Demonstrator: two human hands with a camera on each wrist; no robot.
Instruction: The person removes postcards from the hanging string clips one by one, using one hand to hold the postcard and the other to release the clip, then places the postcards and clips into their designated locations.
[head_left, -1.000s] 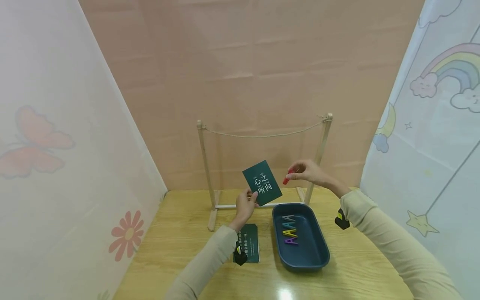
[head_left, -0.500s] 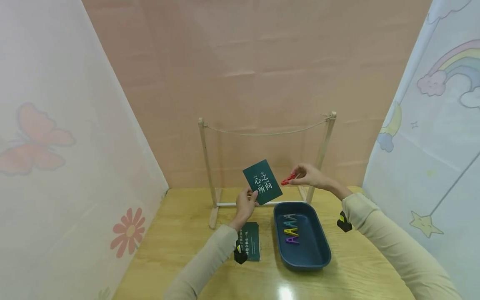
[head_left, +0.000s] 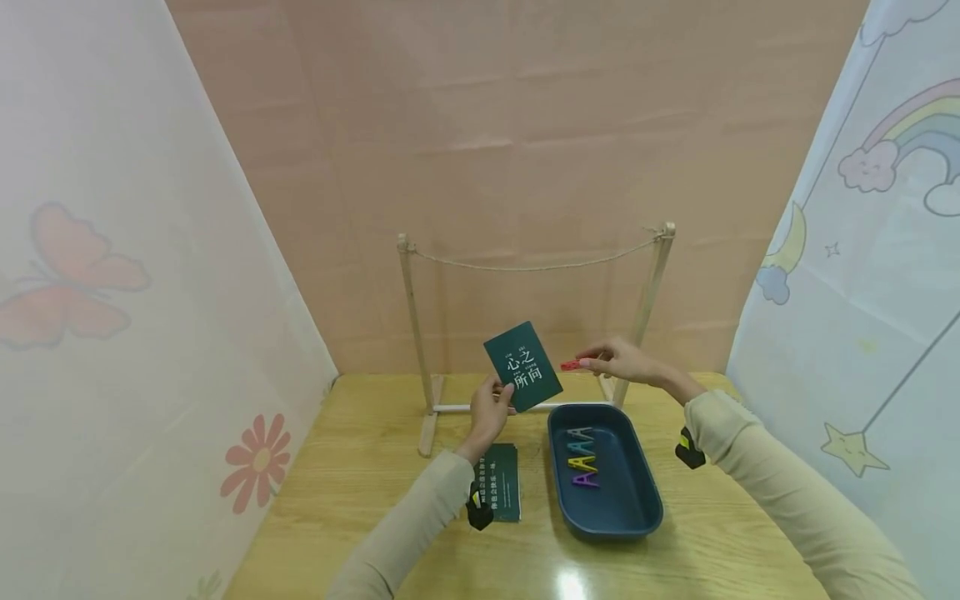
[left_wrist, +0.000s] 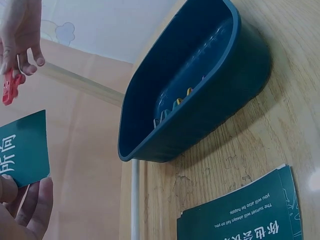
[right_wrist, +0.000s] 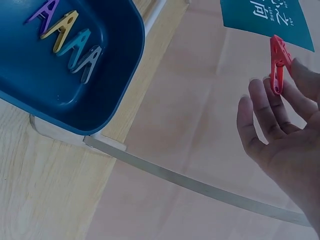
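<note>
My left hand (head_left: pixel 489 412) pinches a dark green card (head_left: pixel 523 367) by its lower edge; white characters face me and the card is tilted. Just right of it, my right hand (head_left: pixel 621 362) holds a red clothespin (head_left: pixel 573 365) between thumb and fingers, its tip pointing at the card. In the right wrist view a small gap seems to separate the red clothespin (right_wrist: pixel 278 65) from the card (right_wrist: pixel 270 20). Above both hands, a string (head_left: pixel 525 267) sags between the posts of a wooden frame (head_left: pixel 413 312), with nothing clipped on it.
A dark blue tray (head_left: pixel 651 508) below my right hand holds several clothespins: purple (head_left: pixel 586 480), yellow (head_left: pixel 582 463), teal and grey. A stack of green cards (head_left: pixel 507 483) lies under my left forearm. Fabric walls flank the wooden table (head_left: pixel 345 500).
The red clothespin has turned from pointing steeply down to lying nearly level, tip towards the card. My right hand has lowered slightly; the left hand and card have barely moved.
</note>
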